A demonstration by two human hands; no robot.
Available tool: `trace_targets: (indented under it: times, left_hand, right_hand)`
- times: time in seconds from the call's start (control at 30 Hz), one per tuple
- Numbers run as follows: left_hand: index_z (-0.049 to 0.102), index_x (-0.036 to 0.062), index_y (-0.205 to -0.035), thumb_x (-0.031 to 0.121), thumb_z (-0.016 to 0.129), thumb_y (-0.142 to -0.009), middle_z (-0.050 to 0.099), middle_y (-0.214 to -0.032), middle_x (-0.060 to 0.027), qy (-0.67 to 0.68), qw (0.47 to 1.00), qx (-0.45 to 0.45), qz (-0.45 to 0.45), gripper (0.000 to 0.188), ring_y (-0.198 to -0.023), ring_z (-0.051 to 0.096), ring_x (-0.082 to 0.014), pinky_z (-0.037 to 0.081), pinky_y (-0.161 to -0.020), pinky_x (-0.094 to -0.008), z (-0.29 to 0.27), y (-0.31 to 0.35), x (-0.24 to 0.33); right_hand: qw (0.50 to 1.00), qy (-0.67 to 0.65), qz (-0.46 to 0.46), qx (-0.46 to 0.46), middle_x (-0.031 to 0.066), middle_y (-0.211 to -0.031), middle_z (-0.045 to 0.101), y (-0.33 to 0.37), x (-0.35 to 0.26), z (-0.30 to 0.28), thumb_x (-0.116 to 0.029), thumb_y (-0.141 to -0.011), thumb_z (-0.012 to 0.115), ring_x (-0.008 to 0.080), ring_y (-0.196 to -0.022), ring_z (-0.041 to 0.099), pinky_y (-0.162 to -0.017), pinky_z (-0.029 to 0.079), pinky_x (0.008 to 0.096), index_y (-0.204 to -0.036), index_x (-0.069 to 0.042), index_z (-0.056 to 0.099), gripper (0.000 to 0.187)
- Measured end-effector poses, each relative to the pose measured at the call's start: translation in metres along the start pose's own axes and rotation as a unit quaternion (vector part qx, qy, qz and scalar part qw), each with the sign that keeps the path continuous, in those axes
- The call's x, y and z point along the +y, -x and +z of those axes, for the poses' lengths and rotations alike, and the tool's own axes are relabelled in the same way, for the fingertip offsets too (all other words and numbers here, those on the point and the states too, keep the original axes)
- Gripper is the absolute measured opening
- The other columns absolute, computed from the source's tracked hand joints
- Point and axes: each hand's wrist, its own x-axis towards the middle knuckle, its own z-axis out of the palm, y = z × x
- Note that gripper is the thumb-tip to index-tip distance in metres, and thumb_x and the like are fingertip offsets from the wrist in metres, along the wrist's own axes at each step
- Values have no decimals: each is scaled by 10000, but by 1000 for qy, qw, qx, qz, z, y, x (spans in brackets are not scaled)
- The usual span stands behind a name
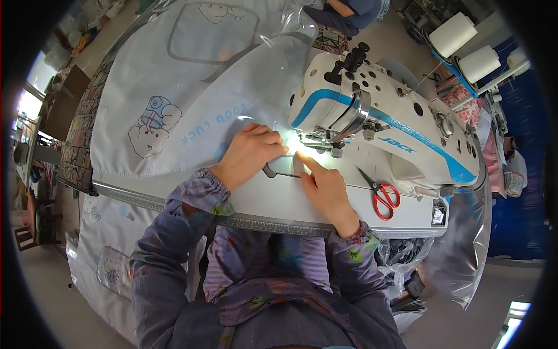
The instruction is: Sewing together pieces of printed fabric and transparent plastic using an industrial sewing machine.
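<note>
My left hand has its fingers bent and pressed together on the edge of a pale printed sheet, just left of the sewing machine's needle area. A grey-edged piece with rounded corners lies between my hands, its far side lost in the lamp's glare. My right hand rests on the other side, index finger stretched toward the needle area and thumb apart from it. A white and blue sewing machine stands over the fingertips. What lies under the left fingers is hidden.
Red-handled scissors lie on the white table, right of my right hand. A ruler strip runs along the near edge. White thread cones stand at the back right. More printed sheeting hangs at left. Another person sits beyond.
</note>
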Motion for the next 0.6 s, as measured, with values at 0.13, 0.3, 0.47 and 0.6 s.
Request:
trace_targets:
  times: [0.13, 0.3, 0.47, 0.6]
  left_hand:
    - [722, 177, -965, 133, 621, -784, 621, -885, 23, -13, 1000, 8, 1, 212, -928, 632, -168, 484, -873, -333, 7, -6, -13]
    - [727, 171, -989, 91, 653, -774, 666, -943, 38, -6, 1000, 12, 10, 241, -921, 647, -190, 499, -884, -325, 9, -12, -22]
    - [682, 197, -1159, 117, 612, -807, 641, -1114, 11, -96, 995, 3, -2, 367, -1156, 587, -186, 410, -1072, -447, -6, -2, -17]
    - [572, 236, -1354, 123, 587, -840, 545, -1353, 12, -265, 957, 29, -113, 527, -1346, 471, -199, 262, -1161, -613, -40, 22, -12]
  right_hand:
    - [1000, 8, 9, -7, 147, -638, 605, 6, 1, -6, -96, -892, 644, 316, -520, 556, -549, 467, 387, -1245, -117, 675, 355]
    - [974, 122, -7, 192, 160, -1028, 656, 47, 42, -64, -23, -862, 683, 280, -880, 641, -667, 520, 384, -1212, -51, 673, 351]
    - [955, 231, 34, 182, 157, -1270, 588, 84, 103, -77, -89, -900, 667, 356, -1153, 558, -954, 474, 432, -1236, -41, 664, 339]
    - [933, 266, 53, 236, 169, -1293, 563, 93, 105, -86, -88, -914, 636, 362, -1171, 533, -1023, 403, 464, -1276, -60, 643, 362]
